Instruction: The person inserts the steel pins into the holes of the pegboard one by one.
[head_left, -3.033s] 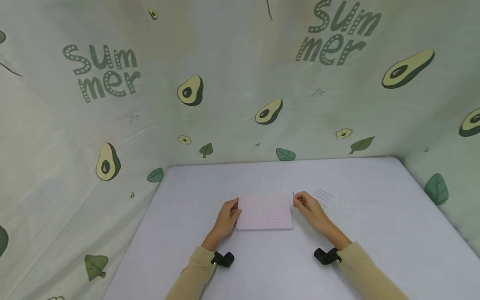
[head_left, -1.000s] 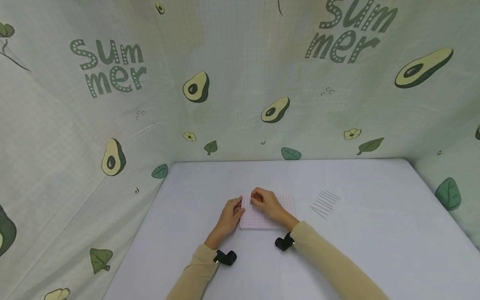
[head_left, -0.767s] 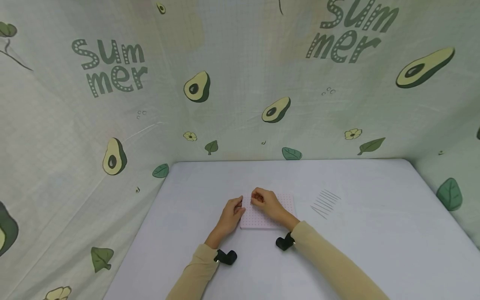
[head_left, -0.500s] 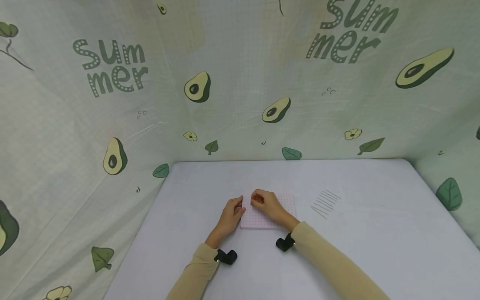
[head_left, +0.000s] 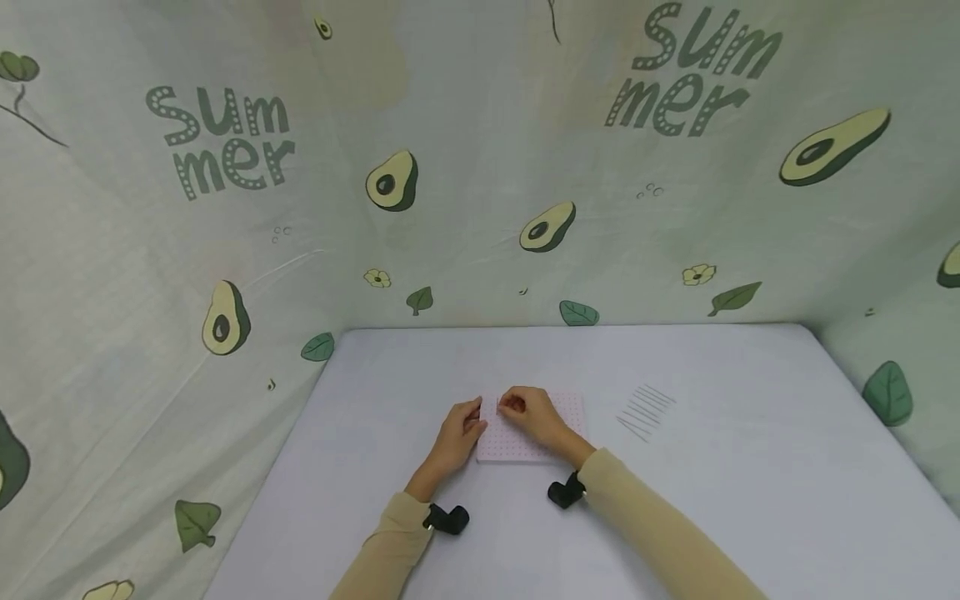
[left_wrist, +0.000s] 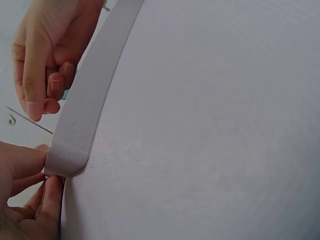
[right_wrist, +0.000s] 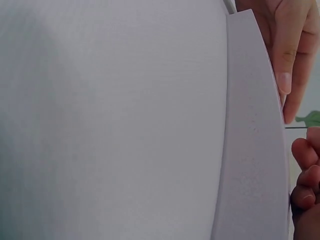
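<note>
A pale pink pegboard (head_left: 510, 446) with rows of small holes lies flat on the white table. My left hand (head_left: 454, 435) grips its left edge, thumb above and fingers lower at the corner in the left wrist view. Over the board's upper left part, my right hand (head_left: 531, 414) pinches a thin metal rod (head_left: 497, 406) that stands upright. In the left wrist view the rod (left_wrist: 44, 128) shows on both sides of the right fingertips (left_wrist: 34, 111). The right wrist view shows a short piece of the rod (right_wrist: 295, 128) between both hands. Its lower end is hidden behind the board's rim.
To the right of the board, several thin metal rods (head_left: 645, 412) lie side by side on the table (head_left: 750, 467). A cloth backdrop (head_left: 465, 108) printed with avocados and leaves rises behind the table. Each wrist bears a small black camera (head_left: 450, 520).
Since three seconds ago my right hand has carried the rod leftward from beside the board to its upper left part. Over the last second both hands have stayed nearly still; the head view shifted slightly.
</note>
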